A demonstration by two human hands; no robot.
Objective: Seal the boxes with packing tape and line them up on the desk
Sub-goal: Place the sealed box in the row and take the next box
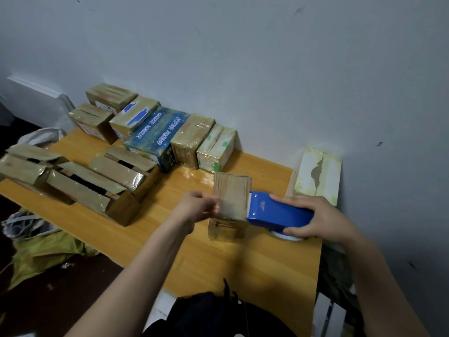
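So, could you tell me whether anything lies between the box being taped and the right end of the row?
Nothing visible does. Only bare desk lies between the small box, gripped by the left hand with the tape dispenser in the right hand against its side, and the green-and-white box that ends the row.

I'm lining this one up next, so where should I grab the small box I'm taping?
Probably take the small box from above, across its left and right sides, its narrower span. The blue tape dispenser meets the right side and the left hand pinches tape at the left, so both must clear first.
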